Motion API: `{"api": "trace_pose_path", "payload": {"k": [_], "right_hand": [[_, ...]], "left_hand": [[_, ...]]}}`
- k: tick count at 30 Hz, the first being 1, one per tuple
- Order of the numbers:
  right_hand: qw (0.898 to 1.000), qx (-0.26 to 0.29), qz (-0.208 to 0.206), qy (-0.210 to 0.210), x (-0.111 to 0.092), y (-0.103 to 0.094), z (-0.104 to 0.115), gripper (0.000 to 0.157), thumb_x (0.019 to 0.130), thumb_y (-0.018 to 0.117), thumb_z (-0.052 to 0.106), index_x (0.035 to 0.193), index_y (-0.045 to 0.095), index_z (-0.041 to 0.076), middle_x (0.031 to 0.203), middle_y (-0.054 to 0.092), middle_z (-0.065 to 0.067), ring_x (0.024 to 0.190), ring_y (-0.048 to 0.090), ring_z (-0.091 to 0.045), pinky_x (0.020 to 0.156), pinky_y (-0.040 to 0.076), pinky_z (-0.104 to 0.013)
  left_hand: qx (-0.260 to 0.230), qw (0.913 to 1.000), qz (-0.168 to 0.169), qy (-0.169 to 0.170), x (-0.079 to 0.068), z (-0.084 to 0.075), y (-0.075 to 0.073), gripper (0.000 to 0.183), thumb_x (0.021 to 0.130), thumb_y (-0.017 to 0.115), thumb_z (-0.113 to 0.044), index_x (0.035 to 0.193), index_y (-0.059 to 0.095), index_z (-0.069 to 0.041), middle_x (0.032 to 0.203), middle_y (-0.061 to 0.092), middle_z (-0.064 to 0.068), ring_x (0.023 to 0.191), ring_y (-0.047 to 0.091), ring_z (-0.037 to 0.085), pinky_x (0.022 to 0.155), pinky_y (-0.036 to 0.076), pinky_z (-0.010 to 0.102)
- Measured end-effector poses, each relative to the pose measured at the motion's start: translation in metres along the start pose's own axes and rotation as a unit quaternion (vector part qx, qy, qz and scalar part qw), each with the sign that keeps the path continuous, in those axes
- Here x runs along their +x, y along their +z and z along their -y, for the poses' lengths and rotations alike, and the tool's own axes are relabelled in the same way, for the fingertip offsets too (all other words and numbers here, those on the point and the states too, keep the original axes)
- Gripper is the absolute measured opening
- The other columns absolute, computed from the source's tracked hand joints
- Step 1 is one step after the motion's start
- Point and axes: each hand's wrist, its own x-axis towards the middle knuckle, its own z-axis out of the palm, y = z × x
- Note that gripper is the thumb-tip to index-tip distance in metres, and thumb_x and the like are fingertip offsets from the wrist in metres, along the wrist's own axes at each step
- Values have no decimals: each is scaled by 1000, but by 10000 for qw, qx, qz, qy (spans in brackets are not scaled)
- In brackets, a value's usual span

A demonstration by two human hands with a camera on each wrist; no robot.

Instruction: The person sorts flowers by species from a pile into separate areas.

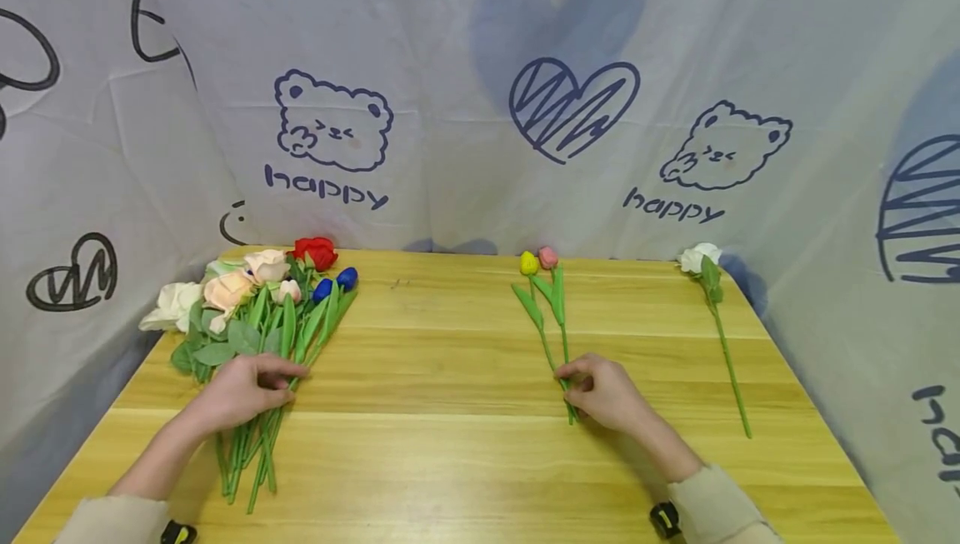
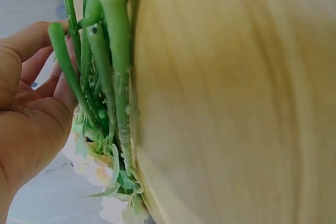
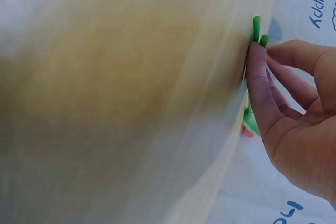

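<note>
At the left lies a bunch of artificial flowers: cream and peach roses [image 1: 228, 289], a red rose [image 1: 316, 252] and blue tulips [image 1: 347, 279]. My left hand [image 1: 243, 392] lies across the bunch, thumb and index finger pinching at a green stem on its right edge. In the left wrist view, several cut stem ends [image 2: 113, 3] stand beside the left hand [image 2: 37, 93]. My right hand [image 1: 607, 391] pinches the lower stems of a yellow tulip [image 1: 529, 262] and a pink tulip [image 1: 548, 257] lying side by side. Their stem ends [image 3: 256, 29] poke out between the right hand's [image 3: 294, 108] fingertips.
A white rose [image 1: 701, 259] on a long stem lies alone at the right of the wooden table [image 1: 450, 344]. A white cloth [image 1: 450, 44] with printed bears and hearts hangs behind and at the sides.
</note>
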Motion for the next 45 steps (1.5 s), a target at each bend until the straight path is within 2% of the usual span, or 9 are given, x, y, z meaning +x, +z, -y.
{"api": "trace_pose_path", "payload": {"k": [5, 10, 15, 20, 26, 32, 37, 41, 45], "right_hand": [[9993, 331, -129, 135, -3, -4, -1, 28, 97, 68, 2, 125, 72, 2, 118, 68, -16, 73, 68, -18, 58, 57, -29], [9956, 657, -648, 143, -6, -9, 3, 31, 98, 65, 4, 128, 71, 4, 114, 71, -18, 85, 71, -22, 60, 55, -30], [9873, 1082, -1161, -56, -9, -9, 11, 34, 98, 64, 2, 132, 70, 5, 128, 67, -20, 98, 72, -27, 69, 61, -32], [9707, 1798, -1538, -421, -6, -3, 25, 30, 99, 68, 3, 129, 71, 5, 133, 64, -13, 102, 71, -25, 82, 63, -40], [9533, 2305, -1712, -930, -1, 12, 45, 27, 99, 69, 1, 126, 71, 0, 132, 63, -14, 100, 69, -12, 81, 63, -41], [9455, 2629, -1526, -1169, 4, 33, 64, 27, 98, 70, 0, 125, 70, -3, 133, 63, -15, 102, 69, -14, 80, 63, -37], [9420, 2908, -1091, -1267, 5, 47, 75, 29, 97, 70, -2, 125, 69, -5, 133, 63, -19, 105, 68, -28, 81, 63, -42], [9515, 2719, -722, -1248, 7, 55, 81, 28, 96, 72, 2, 125, 71, -2, 133, 64, -17, 108, 67, -37, 82, 63, -43], [9679, 2185, -456, -1158, 10, 60, 85, 26, 95, 75, 5, 121, 74, 5, 133, 67, -10, 110, 70, -31, 84, 62, -35]], "left_hand": [[-44, 9998, -198, 25, -1, -4, 2, 35, 88, 78, -4, 123, 75, -2, 99, 72, 4, 86, 64, 10, 70, 54, 25], [-95, 9984, -561, 36, 2, -12, 4, 36, 89, 77, -3, 125, 74, -2, 101, 72, 6, 87, 62, 13, 66, 53, 26], [-172, 9960, -875, -39, 10, -28, 6, 37, 93, 75, -6, 131, 72, -5, 112, 71, 12, 96, 65, 21, 63, 53, 27], [-773, 9898, -1200, -2, 24, -53, 12, 37, 97, 72, -6, 134, 70, -5, 129, 67, 19, 108, 66, 30, 70, 55, 26], [-1542, 9746, -1610, 216, 51, -85, 31, 37, 95, 75, -4, 132, 71, -5, 133, 66, 16, 107, 68, 24, 75, 56, 21], [-2383, 9545, -1729, 470, 78, -116, 58, 39, 92, 76, 1, 130, 72, -2, 134, 65, 17, 105, 69, 22, 78, 55, 18], [-2950, 9345, -1747, 960, 97, -138, 82, 39, 88, 75, 10, 126, 72, 5, 128, 66, 22, 102, 70, 25, 82, 57, 19], [-3222, 9254, -1654, 1114, 107, -152, 98, 38, 88, 75, 12, 126, 71, 6, 126, 66, 22, 103, 70, 29, 82, 57, 20], [-3429, 9213, -1491, 1062, 111, -164, 109, 38, 90, 75, 9, 127, 71, 5, 128, 65, 19, 108, 68, 36, 78, 56, 20]]}}
